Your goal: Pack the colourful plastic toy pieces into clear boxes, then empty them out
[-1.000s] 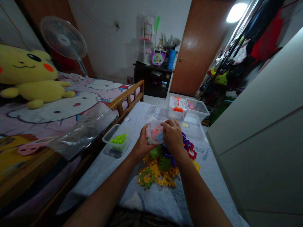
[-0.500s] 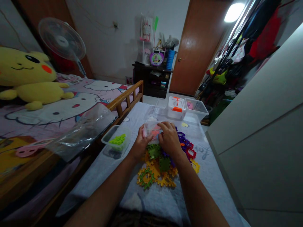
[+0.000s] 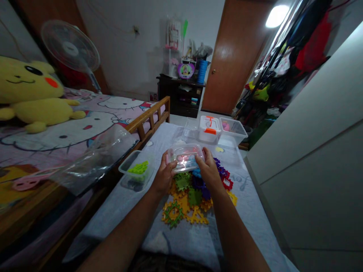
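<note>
A clear plastic box (image 3: 185,156) with pink and blue pieces showing inside is held up between both hands. My left hand (image 3: 164,175) grips its left end, the thumb on the near side. Around its right end my right hand (image 3: 209,170) is closed, thumb on the front edge. Beneath and behind the hands lies a pile of toothed plastic pieces: green ones (image 3: 194,197), orange ones (image 3: 197,216), purple, red and yellow ones, partly hidden by the right hand and forearm. To the left, an open clear container (image 3: 124,166) holds lime-green pieces (image 3: 138,167).
Beyond the hands stand a white box with orange clips (image 3: 210,130) and an open clear bin (image 3: 235,132). A wooden bed rail (image 3: 147,121) borders the cloth-covered surface (image 3: 238,223) on the left, with a plastic bag (image 3: 99,158) by it. A white panel rises at right.
My right hand has moved from the top of the clear box to its right end. The box now faces the camera more fully. The view has shifted slightly.
</note>
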`<state>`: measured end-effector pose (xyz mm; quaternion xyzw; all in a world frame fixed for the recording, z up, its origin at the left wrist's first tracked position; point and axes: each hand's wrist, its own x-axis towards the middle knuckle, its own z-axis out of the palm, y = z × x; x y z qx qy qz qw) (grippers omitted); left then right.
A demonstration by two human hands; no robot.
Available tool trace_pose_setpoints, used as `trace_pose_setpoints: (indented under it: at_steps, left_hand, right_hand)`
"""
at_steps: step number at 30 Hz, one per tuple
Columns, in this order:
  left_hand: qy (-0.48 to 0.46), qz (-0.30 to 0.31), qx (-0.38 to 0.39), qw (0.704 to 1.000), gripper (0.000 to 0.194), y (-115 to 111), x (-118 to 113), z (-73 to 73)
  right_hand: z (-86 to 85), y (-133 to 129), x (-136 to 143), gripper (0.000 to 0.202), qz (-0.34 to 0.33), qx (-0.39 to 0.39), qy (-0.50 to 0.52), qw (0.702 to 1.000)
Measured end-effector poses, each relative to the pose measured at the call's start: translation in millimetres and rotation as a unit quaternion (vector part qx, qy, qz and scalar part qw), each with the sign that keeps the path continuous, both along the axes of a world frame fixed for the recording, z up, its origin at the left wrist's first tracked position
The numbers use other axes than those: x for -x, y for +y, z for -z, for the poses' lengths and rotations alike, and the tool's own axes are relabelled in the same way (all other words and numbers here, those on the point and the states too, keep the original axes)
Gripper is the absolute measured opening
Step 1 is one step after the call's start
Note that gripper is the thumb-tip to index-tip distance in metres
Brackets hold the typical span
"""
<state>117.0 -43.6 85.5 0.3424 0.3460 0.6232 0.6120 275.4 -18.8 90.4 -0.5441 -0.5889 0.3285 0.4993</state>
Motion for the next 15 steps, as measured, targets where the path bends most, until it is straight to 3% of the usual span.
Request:
trace_pose_setpoints:
  at_steps: [7, 11, 15]
  left_hand:
    - [0.043, -0.036, -0.023, 0.998, 0.049, 0, 0, -1.7]
    - [0.128, -0.065, -0.041, 0.989, 0.046, 1, 2, 4.3]
    - [0.151, -0.066, -0.041, 0.986, 0.048, 2, 3, 11.8]
  right_hand:
    - [7.0, 2, 10, 0.056, 0.044, -0.052, -0.040, 0.997]
    - [12.0, 5, 13, 0.054, 0.063, -0.074, -0.095, 0.991]
    - [15.7, 7, 16, 0.051, 0.071, -0.107, -0.142, 0.981]
